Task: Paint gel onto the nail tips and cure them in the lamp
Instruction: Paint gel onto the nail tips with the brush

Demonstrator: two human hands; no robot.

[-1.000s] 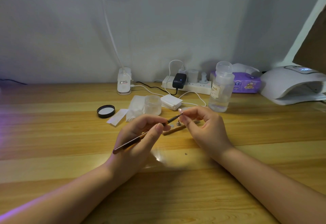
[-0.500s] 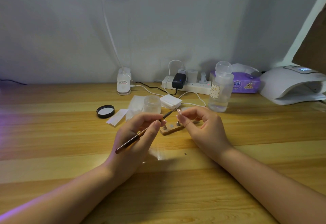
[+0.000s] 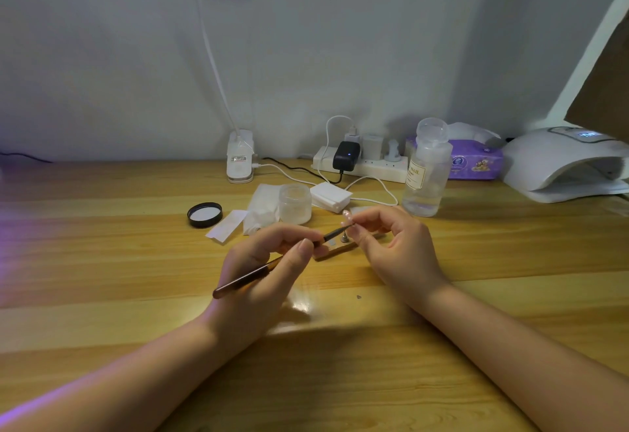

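Note:
My left hand (image 3: 269,263) grips a thin brown gel brush (image 3: 253,276), its dark tip reaching toward my right hand. My right hand (image 3: 396,247) pinches a small pale nail tip (image 3: 347,215) between thumb and fingers, held just above the table. The brush tip touches or nearly touches the nail tip. Under both hands lies a small wooden holder (image 3: 335,251) with metal pegs. An open clear gel jar (image 3: 295,204) stands behind it. The white curing lamp (image 3: 558,166) sits at the far right.
The jar's black lid (image 3: 205,214) and white wipes (image 3: 262,208) lie left of the jar. A clear liquid bottle (image 3: 425,176), a purple tissue pack (image 3: 476,162), a power strip (image 3: 360,164) with cables and a desk lamp base (image 3: 240,162) line the back.
The brush tip has drawn left and back again, staying close to the nail tip. My right hand has shifted slightly left, uncovering the wooden holder.

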